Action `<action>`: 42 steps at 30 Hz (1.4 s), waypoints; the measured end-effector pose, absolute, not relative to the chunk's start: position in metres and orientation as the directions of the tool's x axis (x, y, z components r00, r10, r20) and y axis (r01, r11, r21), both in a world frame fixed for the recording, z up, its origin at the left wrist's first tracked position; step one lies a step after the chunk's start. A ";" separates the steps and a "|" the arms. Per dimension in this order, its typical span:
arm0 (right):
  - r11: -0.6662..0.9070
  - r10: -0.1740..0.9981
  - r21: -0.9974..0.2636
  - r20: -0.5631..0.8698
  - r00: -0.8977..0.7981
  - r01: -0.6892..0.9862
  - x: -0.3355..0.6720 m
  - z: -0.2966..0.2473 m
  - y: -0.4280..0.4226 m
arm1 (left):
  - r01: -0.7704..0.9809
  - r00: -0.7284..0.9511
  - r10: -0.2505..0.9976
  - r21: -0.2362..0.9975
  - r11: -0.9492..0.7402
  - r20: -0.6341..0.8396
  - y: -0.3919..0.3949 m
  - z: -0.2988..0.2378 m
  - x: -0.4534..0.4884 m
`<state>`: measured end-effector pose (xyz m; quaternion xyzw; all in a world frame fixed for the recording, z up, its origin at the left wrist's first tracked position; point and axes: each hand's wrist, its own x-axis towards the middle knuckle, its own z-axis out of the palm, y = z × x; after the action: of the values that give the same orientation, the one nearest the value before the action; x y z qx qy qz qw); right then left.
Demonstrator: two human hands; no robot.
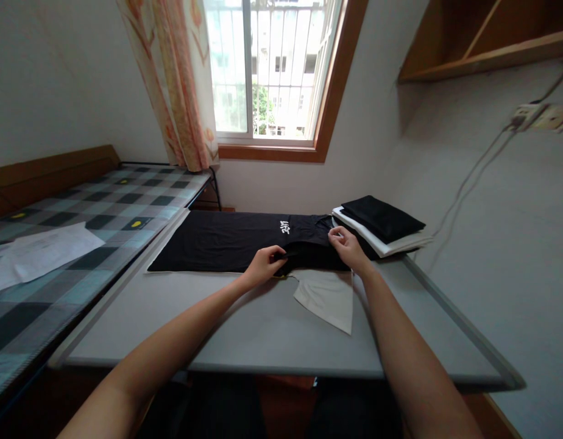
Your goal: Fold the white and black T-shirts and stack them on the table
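A black T-shirt (226,241) with small white lettering is spread sideways across the grey table, its body stretching to the left. One white sleeve (329,296) lies flat on the tabletop, pointing toward me. My left hand (264,267) pinches the shirt's near edge at about its middle. Farther right, my right hand (348,247) has its fingers closed on the fabric near the collar end. Between both hands the black cloth is slightly raised.
A stack of folded black clothes (382,218) and white clothes (379,247) sits at the table's right back. The grey table (172,323) borders a bed with a checked sheet (126,210) and papers (53,250). A cable (468,174) hangs along the right wall.
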<state>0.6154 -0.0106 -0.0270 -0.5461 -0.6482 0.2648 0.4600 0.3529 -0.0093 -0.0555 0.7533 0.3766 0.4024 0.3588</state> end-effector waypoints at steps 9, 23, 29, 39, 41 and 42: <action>0.224 0.956 -0.590 0.287 -0.057 0.776 0.603 -0.056 -0.003 | 0.151 0.357 0.916 0.956 -0.252 0.184 0.000 -0.062 0.345; 0.137 0.942 -0.176 0.328 -0.073 0.975 0.589 -0.053 -0.007 | 0.752 0.324 0.905 0.505 -0.424 0.277 -0.008 -0.058 0.345; -0.077 0.976 -0.292 0.175 0.133 0.953 0.618 -0.046 -0.007 | 0.772 0.325 0.904 0.475 -0.422 0.276 -0.008 -0.059 0.344; -0.253 0.945 -0.262 0.137 0.296 0.931 0.627 -0.055 -0.005 | 0.803 0.274 0.915 0.453 -0.387 0.296 -0.011 -0.056 0.343; -0.256 0.943 -0.243 0.151 0.297 0.936 0.626 -0.057 -0.006 | 0.783 0.325 0.896 0.444 -0.435 0.304 -0.009 -0.059 0.342; -0.254 0.943 -0.243 0.155 0.296 0.936 0.626 -0.057 -0.006 | 0.768 0.354 0.881 0.441 -0.465 0.313 -0.009 -0.061 0.341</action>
<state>0.6260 -0.0061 -0.0572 -0.7917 -0.5933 0.0111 0.1451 0.3412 -0.0086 -0.0607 0.8155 0.5057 0.2595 0.1094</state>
